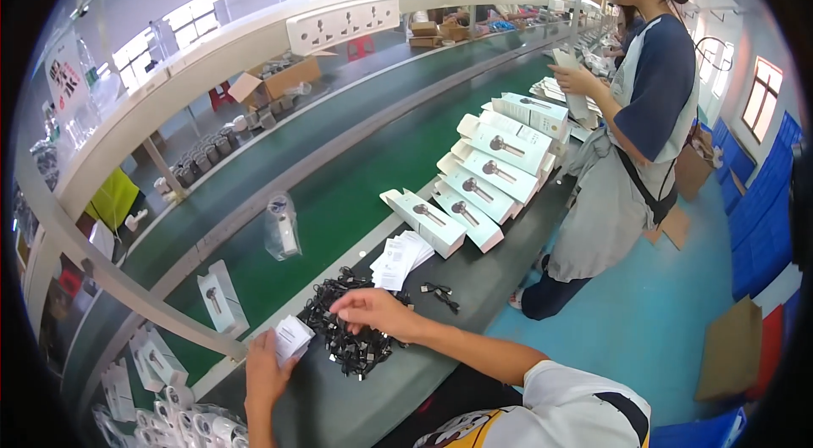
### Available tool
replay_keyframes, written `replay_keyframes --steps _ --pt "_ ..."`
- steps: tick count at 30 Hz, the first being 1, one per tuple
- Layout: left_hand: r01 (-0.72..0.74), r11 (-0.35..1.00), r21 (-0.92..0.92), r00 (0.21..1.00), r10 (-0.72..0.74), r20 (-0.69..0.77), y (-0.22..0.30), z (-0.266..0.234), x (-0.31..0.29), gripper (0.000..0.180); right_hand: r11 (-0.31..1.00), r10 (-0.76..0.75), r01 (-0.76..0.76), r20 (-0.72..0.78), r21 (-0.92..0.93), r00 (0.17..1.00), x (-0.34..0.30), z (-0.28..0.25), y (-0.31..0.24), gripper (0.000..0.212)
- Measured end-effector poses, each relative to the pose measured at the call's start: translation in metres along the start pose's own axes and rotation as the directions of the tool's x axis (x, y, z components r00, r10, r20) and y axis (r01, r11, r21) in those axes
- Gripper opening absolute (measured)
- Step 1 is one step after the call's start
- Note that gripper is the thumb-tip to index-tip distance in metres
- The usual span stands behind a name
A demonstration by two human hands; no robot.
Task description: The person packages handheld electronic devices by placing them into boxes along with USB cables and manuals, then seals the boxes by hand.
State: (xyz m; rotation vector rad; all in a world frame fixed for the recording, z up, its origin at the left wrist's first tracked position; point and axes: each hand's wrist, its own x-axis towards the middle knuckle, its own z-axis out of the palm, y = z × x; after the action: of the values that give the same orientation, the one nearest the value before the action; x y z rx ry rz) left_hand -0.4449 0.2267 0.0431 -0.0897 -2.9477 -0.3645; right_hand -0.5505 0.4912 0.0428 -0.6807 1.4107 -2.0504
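My left hand [266, 370] grips a small stack of folded white leaflets [292, 338] at the bench's left end. Just right of it lies a heap of short black USB cables [360, 356]. Over that heap is my right hand [373, 312], its fingers bent and drawn together; whatever is between the fingertips is too small to make out. Behind the heap, more white leaflets [398, 260] lie fanned out. A few loose black cables [440, 295] rest to the right on the dark bench top [313, 410].
Several pale boxes with flaps up [478, 185] lean in rows at the far right. A green conveyor [339, 202] carries a bagged white item [282, 226] and a box [222, 300]. White devices [182, 423] crowd the lower left. A co-worker [627, 101] stands beyond, holding a box.
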Motion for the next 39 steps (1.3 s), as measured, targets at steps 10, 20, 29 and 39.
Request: replay_keyframes --steps 10,20,29,39 --pt "-0.011 0.995 -0.097 0.993 0.000 -0.116 0.008 -0.013 -0.001 0.049 0.990 0.138 -0.138 -0.208 0.017 0.968 -0.057 -0.034 -0.013 0.027" --pt "-0.087 0.996 0.009 0.964 0.087 -0.252 0.030 -0.020 -0.007 0.037 0.981 0.136 -0.109 -0.168 0.161 0.976 -0.036 -0.019 -0.011 0.020" --pt "-0.236 0.962 -0.138 0.952 0.200 -0.232 0.083 -0.013 -0.011 0.045 0.951 -0.043 0.037 -0.010 -0.308 0.999 -0.017 0.014 -0.021 0.021" --pt "-0.161 0.969 -0.185 0.976 0.130 -0.173 0.077 -0.020 -0.013 0.048 0.987 0.002 -0.005 -0.020 -0.162 1.000 -0.038 -0.002 -0.024 0.025"
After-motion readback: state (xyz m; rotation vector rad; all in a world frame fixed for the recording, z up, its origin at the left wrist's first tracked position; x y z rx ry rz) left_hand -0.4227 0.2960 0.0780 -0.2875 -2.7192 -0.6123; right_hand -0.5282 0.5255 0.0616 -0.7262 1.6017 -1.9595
